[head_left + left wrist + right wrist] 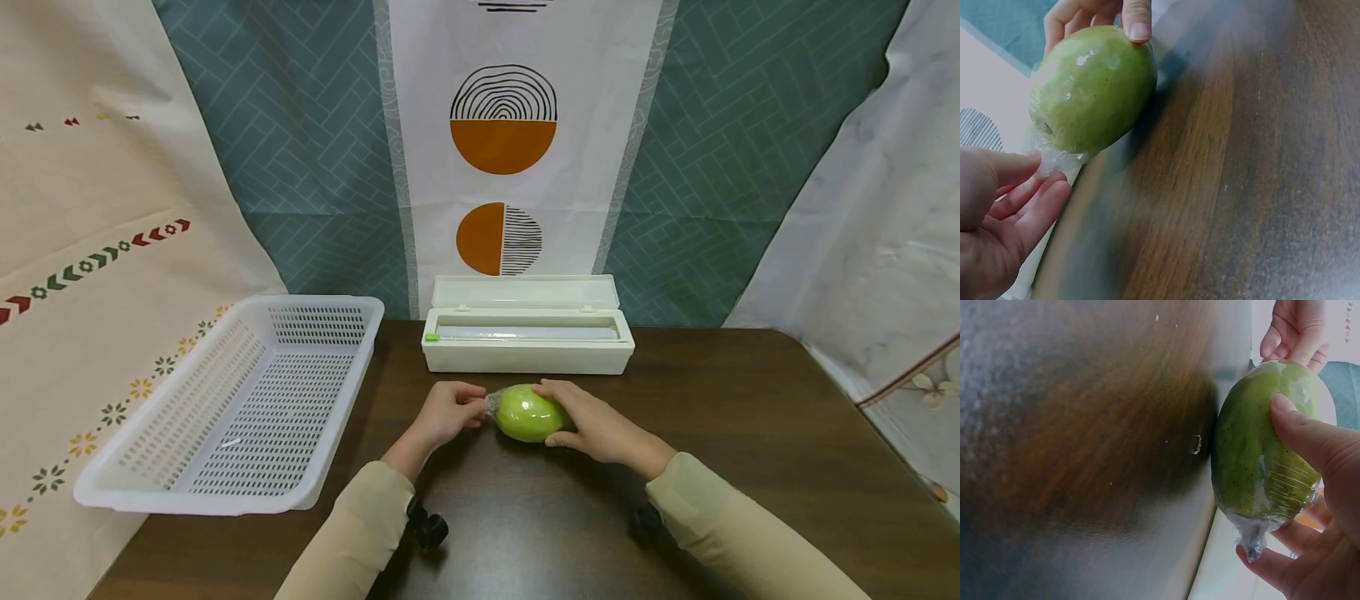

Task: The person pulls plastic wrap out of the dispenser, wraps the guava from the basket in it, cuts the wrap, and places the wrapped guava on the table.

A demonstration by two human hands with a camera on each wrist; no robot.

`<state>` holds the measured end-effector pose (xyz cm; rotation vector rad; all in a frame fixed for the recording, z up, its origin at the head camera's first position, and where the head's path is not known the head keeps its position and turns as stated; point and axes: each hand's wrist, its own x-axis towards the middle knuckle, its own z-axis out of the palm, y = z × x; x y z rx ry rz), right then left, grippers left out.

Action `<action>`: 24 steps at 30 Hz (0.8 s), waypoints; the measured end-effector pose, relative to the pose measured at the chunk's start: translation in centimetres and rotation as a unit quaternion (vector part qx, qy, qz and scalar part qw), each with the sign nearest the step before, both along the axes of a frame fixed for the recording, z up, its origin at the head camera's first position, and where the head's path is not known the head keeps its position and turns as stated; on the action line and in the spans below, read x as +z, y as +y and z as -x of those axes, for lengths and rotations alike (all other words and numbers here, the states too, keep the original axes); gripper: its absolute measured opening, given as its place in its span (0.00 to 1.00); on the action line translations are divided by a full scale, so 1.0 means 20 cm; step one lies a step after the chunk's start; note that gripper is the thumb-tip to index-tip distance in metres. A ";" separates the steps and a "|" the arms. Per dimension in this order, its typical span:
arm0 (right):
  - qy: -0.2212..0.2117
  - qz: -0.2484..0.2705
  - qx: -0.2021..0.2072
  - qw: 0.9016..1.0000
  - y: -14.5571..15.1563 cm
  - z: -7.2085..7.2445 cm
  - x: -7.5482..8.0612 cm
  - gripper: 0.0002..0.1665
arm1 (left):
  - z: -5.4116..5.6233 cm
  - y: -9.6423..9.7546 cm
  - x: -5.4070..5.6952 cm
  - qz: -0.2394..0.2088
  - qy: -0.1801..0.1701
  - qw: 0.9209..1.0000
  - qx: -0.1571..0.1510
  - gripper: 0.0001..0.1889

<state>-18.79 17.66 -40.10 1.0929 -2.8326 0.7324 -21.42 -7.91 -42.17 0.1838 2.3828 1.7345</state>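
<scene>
A green mango (528, 413) wrapped in clear plastic film is held at the table's middle, lying sideways in the head view. My left hand (452, 412) pinches the gathered film (1057, 159) at the fruit's left end between thumb and fingers. Around the opposite end, my right hand (596, 421) grips the mango, its thumb (1291, 415) pressing on the wrapped skin. A twisted tail of film (1252, 537) sticks out at that end, by the right fingers in the right wrist view. Stretch lines show in the film there.
Just behind the hands stands a white cling film box (528, 358) with its lid raised and a roll inside. To the left is a white perforated plastic basket (300, 492). All stand on a dark wooden table (750, 400), with hanging cloths (315, 150) behind.
</scene>
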 end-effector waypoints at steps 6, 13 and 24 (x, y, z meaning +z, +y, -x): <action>0.007 0.001 0.007 1.000 0.00 0.00 0.00 0.45 | 0.00 0.01 0.00 0.036 0.018 0.999 -0.008 0.05; 0.010 0.002 0.009 1.000 -0.01 0.01 -0.01 0.46 | -0.01 0.02 0.01 0.043 0.014 0.999 -0.007 0.04; 0.000 -0.001 0.000 1.000 0.00 0.00 -0.01 0.46 | 0.00 -0.03 -0.01 -0.034 -0.021 0.999 -0.032 0.12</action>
